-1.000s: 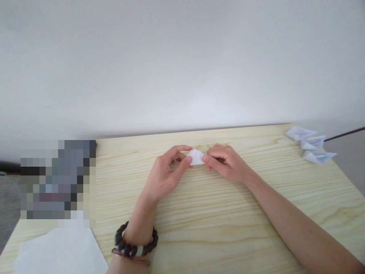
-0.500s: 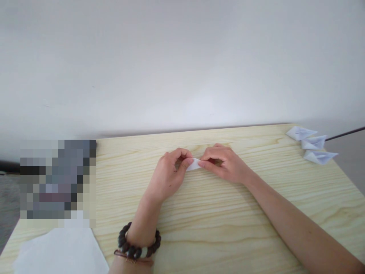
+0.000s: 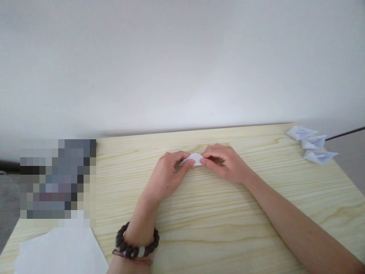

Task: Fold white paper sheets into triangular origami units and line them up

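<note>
A small folded piece of white paper (image 3: 194, 158) lies low over the pale wooden table (image 3: 216, 213), near its middle. My left hand (image 3: 167, 177), with a dark bead bracelet on its wrist, pinches the paper's left end with curled fingers. My right hand (image 3: 225, 163) pinches the right end, thumb and fingers pressed together. The two hands nearly touch, and most of the paper is hidden under the fingers.
Three folded white paper pieces (image 3: 313, 144) lie in a row at the table's far right corner. A flat white sheet (image 3: 61, 251) sits at the near left corner, below a blurred patch. A plain white wall stands behind the table.
The paper's raised triangular point has been pressed down flatter. Both hands have closed in on it and curled tighter, staying in the same spot on the table.
</note>
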Available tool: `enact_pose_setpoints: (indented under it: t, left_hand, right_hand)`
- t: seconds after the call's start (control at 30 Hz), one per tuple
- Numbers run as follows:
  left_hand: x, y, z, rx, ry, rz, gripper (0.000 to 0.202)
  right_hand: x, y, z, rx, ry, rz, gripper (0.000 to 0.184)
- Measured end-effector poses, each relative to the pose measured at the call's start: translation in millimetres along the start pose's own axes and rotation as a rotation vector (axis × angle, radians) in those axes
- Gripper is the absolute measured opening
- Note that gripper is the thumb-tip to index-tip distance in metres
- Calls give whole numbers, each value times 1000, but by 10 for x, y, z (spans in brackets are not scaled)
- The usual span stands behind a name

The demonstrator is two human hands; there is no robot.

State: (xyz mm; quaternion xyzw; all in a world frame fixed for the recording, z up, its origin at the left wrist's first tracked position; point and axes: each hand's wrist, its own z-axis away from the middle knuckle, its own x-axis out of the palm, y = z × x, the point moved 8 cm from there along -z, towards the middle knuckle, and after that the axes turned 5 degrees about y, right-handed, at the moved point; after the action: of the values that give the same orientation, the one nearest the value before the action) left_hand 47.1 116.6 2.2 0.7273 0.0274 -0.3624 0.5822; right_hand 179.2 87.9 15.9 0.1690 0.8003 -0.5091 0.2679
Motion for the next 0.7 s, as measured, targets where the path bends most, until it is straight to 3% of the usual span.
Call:
enact_pose_setpoints:
  t: [0.13, 0.33, 0.4, 0.57, 0.7]
  left_hand:
    - [-10, -36, 4, -34, 12, 20, 22]
    - [-2, -104, 2, -148, 44, 288, 31]
    - [-25, -63, 1, -112, 49, 242, 29]
    - [-35, 34, 8, -45, -3, 62, 33]
    - [0, 97, 10, 16, -45, 23, 37]
  right_hand:
    - [8, 6, 3, 2, -2, -17, 20]
    - [-45, 163, 38, 219, 43, -184, 21]
    - [-56, 176, 40, 236, 51, -197, 22]
    - [-20, 71, 17, 105, -1, -169, 19]
    - [1, 109, 20, 158, -6, -171, 21]
